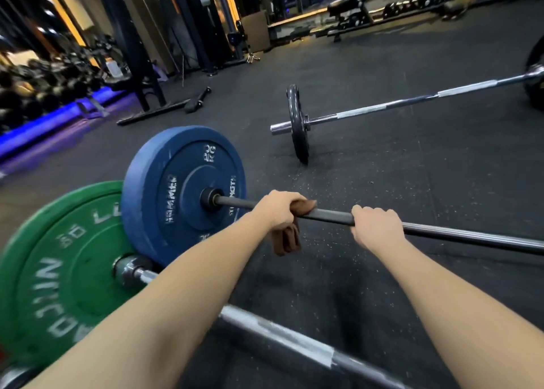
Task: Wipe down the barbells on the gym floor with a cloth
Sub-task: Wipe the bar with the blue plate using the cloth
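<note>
A dark barbell (329, 216) with a blue plate (182, 191) lies across the rubber floor. My left hand (278, 209) grips a brown cloth (290, 237) wrapped over this bar, close to the blue plate; the cloth's end hangs below the bar. My right hand (375, 226) grips the same bar a little to the right of the cloth. Nearer to me lies a second barbell (282, 338) with a green plate (61, 270). A third barbell (391, 105) with a small black plate (298, 123) lies farther off.
A rack of dumbbells (44, 85) over a blue light strip runs along the left. Black machine frames (138, 49) and a short handle (198, 100) stand beyond the blue plate. A bench (353, 8) is at the far back.
</note>
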{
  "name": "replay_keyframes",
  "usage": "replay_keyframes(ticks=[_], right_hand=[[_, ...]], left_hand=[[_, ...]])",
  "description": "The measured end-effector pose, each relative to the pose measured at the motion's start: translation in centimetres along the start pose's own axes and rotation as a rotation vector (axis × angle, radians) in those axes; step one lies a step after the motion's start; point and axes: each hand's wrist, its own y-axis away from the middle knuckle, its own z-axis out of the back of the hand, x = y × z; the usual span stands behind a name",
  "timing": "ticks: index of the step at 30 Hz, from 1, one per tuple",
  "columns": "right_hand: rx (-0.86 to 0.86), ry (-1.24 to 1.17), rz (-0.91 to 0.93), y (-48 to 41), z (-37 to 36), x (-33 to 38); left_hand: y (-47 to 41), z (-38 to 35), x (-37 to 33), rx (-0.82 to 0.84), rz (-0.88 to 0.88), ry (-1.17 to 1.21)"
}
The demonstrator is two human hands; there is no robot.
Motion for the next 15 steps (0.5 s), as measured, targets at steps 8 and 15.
replay_keyframes(ticks=[8, 15], right_hand=[[-0.12, 0.01, 0.052, 0.2, -0.9, -0.5], [-0.151, 0.063, 0.02, -0.4, -2.4, -0.4]], left_hand=[[-1.9, 0.9, 5.0, -0.158, 0.19, -0.092], [-2.8, 1.0, 8.5, -0.275, 0.448, 0.149]])
